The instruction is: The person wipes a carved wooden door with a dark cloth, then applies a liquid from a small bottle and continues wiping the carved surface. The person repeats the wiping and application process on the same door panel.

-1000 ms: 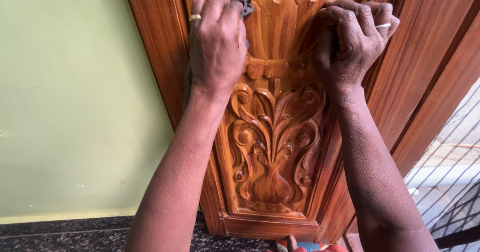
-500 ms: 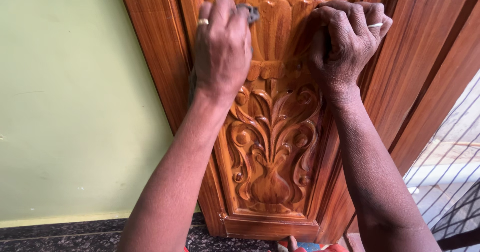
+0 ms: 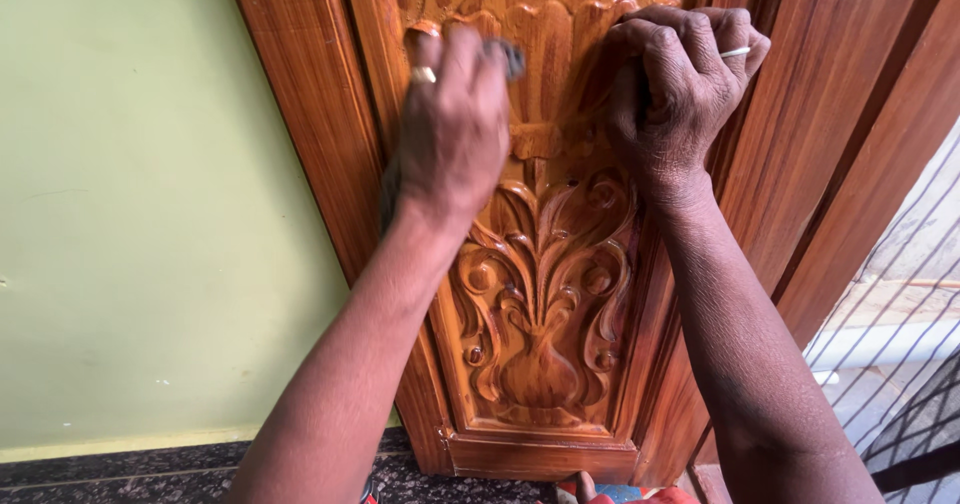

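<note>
A carved, varnished wooden door panel (image 3: 545,294) with a leaf-and-vase relief fills the middle of the view. My left hand (image 3: 452,124), blurred and wearing a gold ring, presses a small dark grey pad or cloth (image 3: 513,59) against the fluted carving near the top. Only a corner of the pad shows past my fingers. My right hand (image 3: 680,89), with a silver ring, is curled into a fist against the panel's upper right edge. Whether it holds anything is hidden.
A pale green wall (image 3: 150,214) stands to the left of the door frame (image 3: 290,114). A dark speckled stone floor (image 3: 130,469) runs along the bottom. At the right, a metal grille (image 3: 900,364) opens onto a bright outdoor area.
My left hand has slid down and to the right across the carving with the pad. My right hand has shifted slightly left.
</note>
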